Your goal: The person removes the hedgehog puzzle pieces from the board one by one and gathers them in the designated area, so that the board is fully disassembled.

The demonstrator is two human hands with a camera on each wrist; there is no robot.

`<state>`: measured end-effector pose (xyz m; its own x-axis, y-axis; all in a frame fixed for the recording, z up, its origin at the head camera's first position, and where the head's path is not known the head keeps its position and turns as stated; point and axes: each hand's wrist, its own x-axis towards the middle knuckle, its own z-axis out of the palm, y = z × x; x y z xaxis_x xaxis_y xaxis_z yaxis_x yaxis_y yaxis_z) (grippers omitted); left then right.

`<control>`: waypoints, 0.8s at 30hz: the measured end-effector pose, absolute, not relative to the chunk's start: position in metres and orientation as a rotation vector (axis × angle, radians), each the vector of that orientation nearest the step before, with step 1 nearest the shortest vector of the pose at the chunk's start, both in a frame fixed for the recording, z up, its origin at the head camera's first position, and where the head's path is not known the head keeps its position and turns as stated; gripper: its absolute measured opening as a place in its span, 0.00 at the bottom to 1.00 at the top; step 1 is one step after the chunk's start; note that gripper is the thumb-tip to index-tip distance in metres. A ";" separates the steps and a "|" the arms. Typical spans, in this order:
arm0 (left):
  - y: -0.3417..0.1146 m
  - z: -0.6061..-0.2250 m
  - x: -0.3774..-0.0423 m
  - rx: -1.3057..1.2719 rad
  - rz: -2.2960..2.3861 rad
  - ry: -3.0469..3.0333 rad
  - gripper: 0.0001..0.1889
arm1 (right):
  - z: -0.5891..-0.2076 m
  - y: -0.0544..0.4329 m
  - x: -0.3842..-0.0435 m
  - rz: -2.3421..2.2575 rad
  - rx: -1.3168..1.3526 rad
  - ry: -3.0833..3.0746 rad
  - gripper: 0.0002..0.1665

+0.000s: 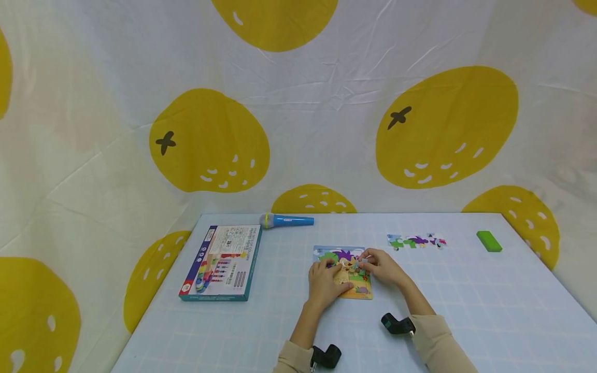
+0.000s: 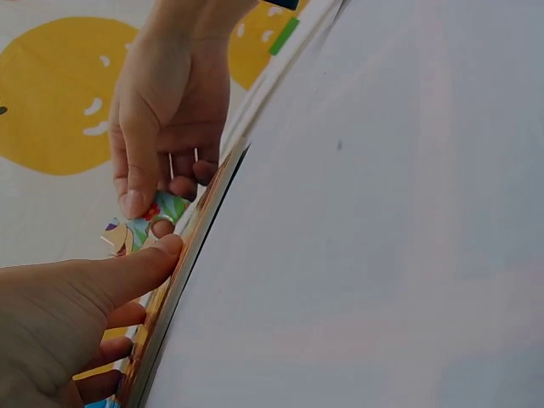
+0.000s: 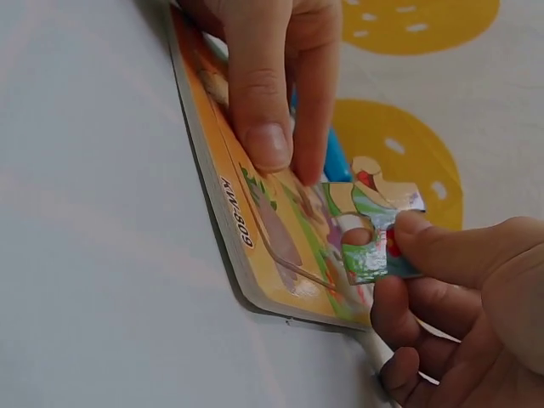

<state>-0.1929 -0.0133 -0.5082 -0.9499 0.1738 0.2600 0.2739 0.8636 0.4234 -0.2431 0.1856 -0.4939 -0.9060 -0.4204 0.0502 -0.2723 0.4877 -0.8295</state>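
Note:
A colourful jigsaw puzzle board [image 1: 361,295] lies flat on the table, with cartoon artwork in its frame. Across its left side rests my left hand [image 1: 323,285], fingers spread and thumb near the lower edge. Above the board's right part, my right hand [image 1: 384,267] pinches a jigsaw piece [image 3: 374,204] between thumb and fingers. That piece is green and light blue with a red spot, tilted up from the board in the right wrist view. My left thumb [image 3: 263,136] touches the board's surface there. Part of the picture is hidden under both hands.
Several joined jigsaw pieces [image 1: 417,241] lie at the back right, left of a green block [image 1: 489,241]. A flat toy box [image 1: 224,264] stands to the left, with a blue toy microphone [image 1: 291,220] behind it at the table's back edge.

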 end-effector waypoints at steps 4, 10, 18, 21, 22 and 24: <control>-0.013 -0.509 -0.193 -0.343 -0.688 -2.827 0.32 | -0.495 0.187 -0.243 -1.425 -0.606 2.578 0.11; -0.013 -0.510 -0.193 -0.342 -0.674 -2.822 0.31 | -0.495 0.196 -0.240 -1.467 -0.591 2.628 0.13; -0.013 -0.510 -0.193 -0.346 -0.682 -2.806 0.31 | -0.496 0.225 -0.237 -1.465 -0.509 2.720 0.17; -0.013 -0.509 -0.193 -0.345 -0.692 -2.805 0.31 | -0.495 0.241 -0.236 -1.462 -0.417 2.776 0.20; -0.013 -0.509 -0.193 -0.345 -0.695 -2.803 0.31 | -0.495 0.247 -0.236 -1.457 -0.383 2.798 0.21; -0.013 -0.508 -0.192 -0.345 -0.703 -2.801 0.30 | -0.494 0.260 -0.235 -1.437 -0.310 2.853 0.22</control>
